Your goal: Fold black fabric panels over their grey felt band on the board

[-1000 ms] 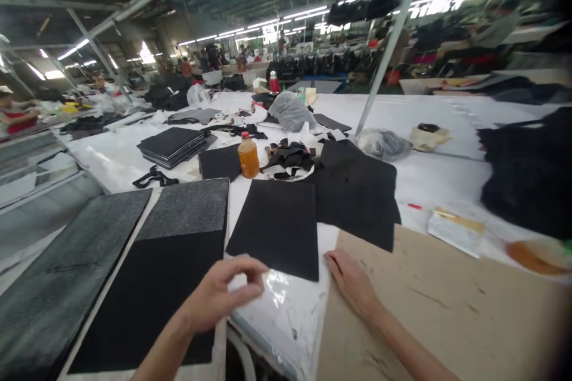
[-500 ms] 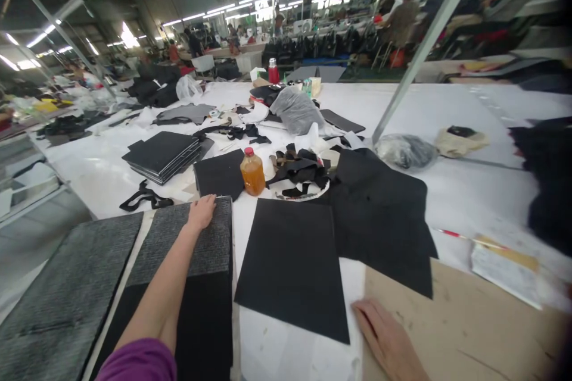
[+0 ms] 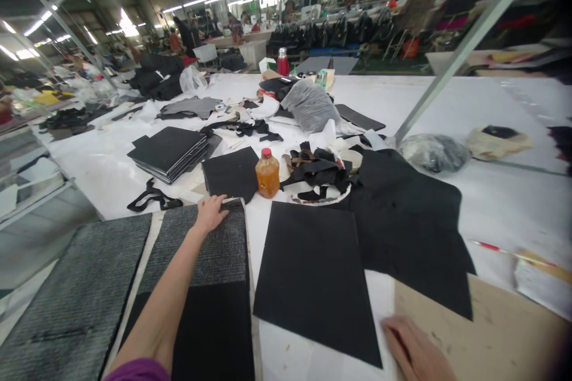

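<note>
Fingers bent, the left hand (image 3: 211, 215) was up at the far end of the dark-grey ribbed fabric (image 3: 221, 256), close to its corner, perhaps because that edge was the easiest one to catch or steady. Pinching it or only pressing? The pictures couldn't tell. Smooth black material (image 3: 218, 333) covered the nearer part of that same long pile. And over on the other side, the right hand (image 3: 415, 348) lay low, fingers together, at the edge of a flat brown board (image 3: 500, 333), seemingly just for support; whether its grip held anything was hidden. Between the hands, a four-sided black sheet (image 3: 313, 274) lay flat on the white table (image 3: 286, 345), with an orange-filled, red-capped bottle (image 3: 268, 175) beyond it, upright beside black scraps (image 3: 319, 172).
</note>
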The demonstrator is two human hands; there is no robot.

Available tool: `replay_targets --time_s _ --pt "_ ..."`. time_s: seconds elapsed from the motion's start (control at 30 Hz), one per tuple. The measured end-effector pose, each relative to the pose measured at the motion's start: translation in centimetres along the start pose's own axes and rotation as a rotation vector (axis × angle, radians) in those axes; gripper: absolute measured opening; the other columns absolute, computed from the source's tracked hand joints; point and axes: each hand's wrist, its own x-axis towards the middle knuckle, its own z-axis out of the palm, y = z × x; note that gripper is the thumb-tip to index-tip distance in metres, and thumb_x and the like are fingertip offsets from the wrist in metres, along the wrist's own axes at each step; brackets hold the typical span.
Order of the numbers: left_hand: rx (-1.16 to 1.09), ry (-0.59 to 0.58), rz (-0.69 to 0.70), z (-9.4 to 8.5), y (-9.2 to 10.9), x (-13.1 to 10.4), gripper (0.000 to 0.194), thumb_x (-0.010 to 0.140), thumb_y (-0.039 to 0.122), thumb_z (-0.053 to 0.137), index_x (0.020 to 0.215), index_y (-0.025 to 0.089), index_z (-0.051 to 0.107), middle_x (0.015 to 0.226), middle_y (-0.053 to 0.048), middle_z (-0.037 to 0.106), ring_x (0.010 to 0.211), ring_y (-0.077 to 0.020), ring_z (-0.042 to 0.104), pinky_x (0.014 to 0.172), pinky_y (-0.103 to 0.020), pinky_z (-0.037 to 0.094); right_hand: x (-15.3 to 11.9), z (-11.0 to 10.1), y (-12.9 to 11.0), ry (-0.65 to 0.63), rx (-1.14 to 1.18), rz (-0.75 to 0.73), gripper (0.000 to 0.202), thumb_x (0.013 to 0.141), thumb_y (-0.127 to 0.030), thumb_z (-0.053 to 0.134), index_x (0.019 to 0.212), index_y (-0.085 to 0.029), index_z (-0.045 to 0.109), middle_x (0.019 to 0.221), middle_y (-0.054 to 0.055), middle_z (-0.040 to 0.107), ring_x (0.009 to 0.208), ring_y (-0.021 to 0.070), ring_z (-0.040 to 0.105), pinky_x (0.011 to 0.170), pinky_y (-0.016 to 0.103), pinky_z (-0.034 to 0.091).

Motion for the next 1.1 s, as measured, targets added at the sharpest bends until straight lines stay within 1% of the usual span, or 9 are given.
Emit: replay_targets --time_s 0.13,0.3,0.47,0.53,0.63,0.7,0.77,0.9,1.1 --pt "-0.063 0.017 0.039 -1.2 -1.3 -1.8 0.023 0.082 0.03 0.066 0.105 0.027 0.067 0.115 -0.007 0.061 0.117 -0.03 0.051 0.1 -0.049 0.037 0.4 -0.7 -0.6 -0.049 0.066 0.049 0.028 0.092 -0.045 0.052 0.102 -0.023 0.066 0.103 0.01 0.068 0.095 0.0244 0.067 0.085 0.036 0.056" --pt "-0.143 0.078 0.092 -4.2 -3.2 -5.5 0.015 0.081 0.021 0.063 0.095 0.026 0.066 0.137 -0.005 0.055 0.131 -0.0298 0.042 0.106 -0.05 0.034 2.0 -2.9 -2.4 -0.125 0.196 0.264 0.037 0.088 -0.056 0.053 0.098 -0.024 0.068 0.096 0.008 0.072 0.09 0.0243 0.069 0.079 0.031 0.058" --pt "-0.329 0.016 0.191 -8.0 -5.4 -10.4 0.016 0.089 0.029 0.056 0.104 0.027 0.062 0.109 -0.001 0.07 0.112 -0.0236 0.057 0.114 -0.051 0.027 6.4 -3.4 -11.7 -0.207 0.338 0.239 0.038 0.091 -0.053 0.052 0.108 -0.023 0.067 0.106 0.007 0.071 0.091 0.021 0.068 0.081 0.028 0.056" --pt "-0.351 0.036 0.186 -9.4 -6.2 -12.5 0.018 0.09 0.036 0.057 0.104 0.027 0.062 0.105 -0.001 0.071 0.111 -0.0236 0.057 0.116 -0.05 0.027 8.8 -2.0 -17.1 -0.341 0.406 0.12 0.039 0.094 -0.046 0.051 0.125 -0.025 0.061 0.119 0.007 0.067 0.1 0.0202 0.066 0.089 0.031 0.054" --pt "-0.347 0.057 0.188 -11.1 -7.6 -15.6 0.02 0.089 0.038 0.059 0.105 0.027 0.062 0.107 -0.001 0.071 0.109 -0.0226 0.059 0.12 -0.052 0.021 12.3 2.2 -24.2 -0.458 0.486 -0.049 0.082 0.084 -0.04 0.068 0.154 -0.023 0.031 0.155 0.012 0.039 0.139 0.0271 0.042 0.115 0.044 0.036" --pt "-0.333 0.024 0.194 -11.8 -8.6 -17.5 0.021 0.089 0.034 0.059 0.109 0.028 0.061 0.109 0.0 0.071 0.108 -0.0215 0.061 0.121 -0.054 0.016 14.1 5.7 -27.5 -0.508 0.522 -0.084 0.109 0.073 -0.038 0.078 0.159 -0.02 0.015 0.163 0.013 0.021 0.149 0.0295 0.024 0.121 0.047 0.023" --pt "-0.335 -0.006 0.185 -12.1 -9.5 -19.3 0.024 0.088 0.029 0.058 0.112 0.03 0.061 0.112 -0.001 0.071 0.109 -0.0215 0.062 0.121 -0.055 0.015 15.1 8.9 -29.5 -0.536 0.581 -0.078 0.117 0.068 -0.033 0.082 0.16 -0.02 0.011 0.163 0.014 0.022 0.148 0.0292 0.025 0.121 0.046 0.024" --pt "-0.407 0.013 0.137 -12.1 -10.1 -21.4 0.026 0.085 0.024 0.057 0.108 0.033 0.063 0.112 -0.001 0.071 0.109 -0.0226 0.063 0.12 -0.057 0.018 15.5 12.4 -31.0 -0.479 0.604 -0.152 0.08 0.075 -0.018 0.07 0.149 -0.024 0.041 0.147 0.008 0.049 0.135 0.0265 0.045 0.116 0.043 0.033" --pt "-0.466 0.096 0.111 -12.6 -9.1 -20.5 0.026 0.083 0.024 0.056 0.105 0.031 0.066 0.11 -0.002 0.073 0.11 -0.0237 0.062 0.12 -0.055 0.022 16.1 12.3 -31.8 -0.366 0.417 -0.226 0.039 0.086 -0.019 0.063 0.125 -0.022 0.062 0.13 0.01 0.06 0.121 0.0276 0.052 0.105 0.044 0.041"
